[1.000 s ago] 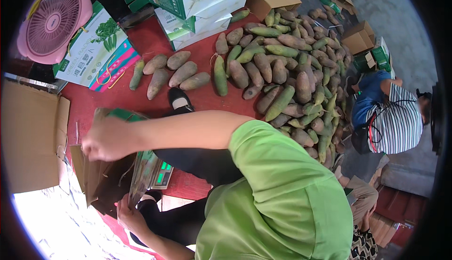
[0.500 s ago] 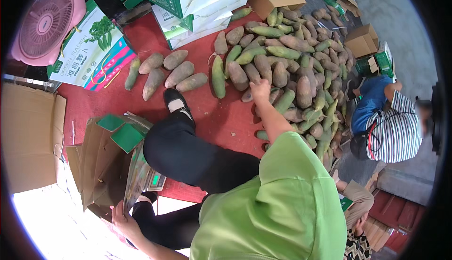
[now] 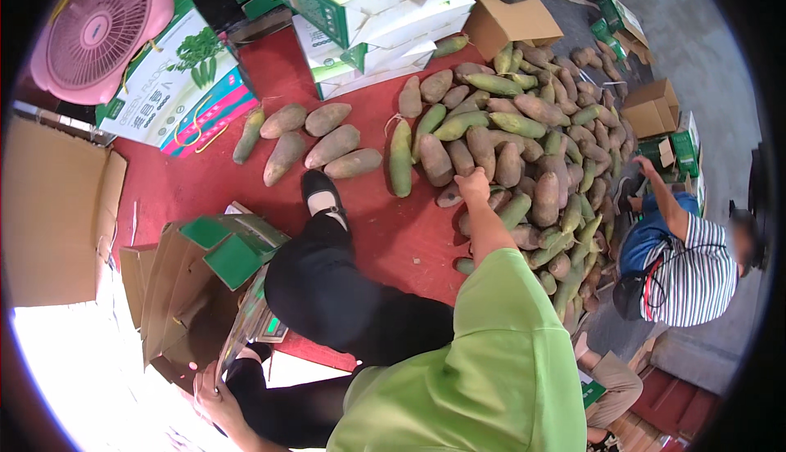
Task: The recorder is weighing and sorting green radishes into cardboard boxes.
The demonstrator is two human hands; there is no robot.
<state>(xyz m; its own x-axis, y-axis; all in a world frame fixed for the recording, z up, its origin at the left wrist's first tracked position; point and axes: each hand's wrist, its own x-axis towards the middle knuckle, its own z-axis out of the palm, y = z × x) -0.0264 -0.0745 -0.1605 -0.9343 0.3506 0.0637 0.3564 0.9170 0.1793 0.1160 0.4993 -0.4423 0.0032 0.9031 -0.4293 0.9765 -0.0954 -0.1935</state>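
Note:
My right hand (image 3: 473,186) reaches to the left edge of a large pile of green, soil-covered radishes (image 3: 547,198). Its fingers are curled around the lower end of a brownish radish (image 3: 461,158), and another radish end (image 3: 449,196) lies just beside them. At the lower left, my left hand (image 3: 214,395) grips the edge of an open cardboard box (image 3: 184,296) with green flaps (image 3: 233,261). Close to this box is a scale with a lit green display (image 3: 273,324), partly covered by the box wall.
Several radishes (image 3: 334,146) lie apart on the red mat (image 3: 393,243). White-and-green cartons (image 3: 368,42) are stacked at the back, near a pink fan (image 3: 102,30) and a printed carton (image 3: 176,83). A person in a striped shirt (image 3: 692,280) sits right of the pile.
The view has shifted, so the scene sits a little further right and lower. Both my hands keep their places, at the pile and box edge. The striped-shirt person's arm has lifted toward the cartons.

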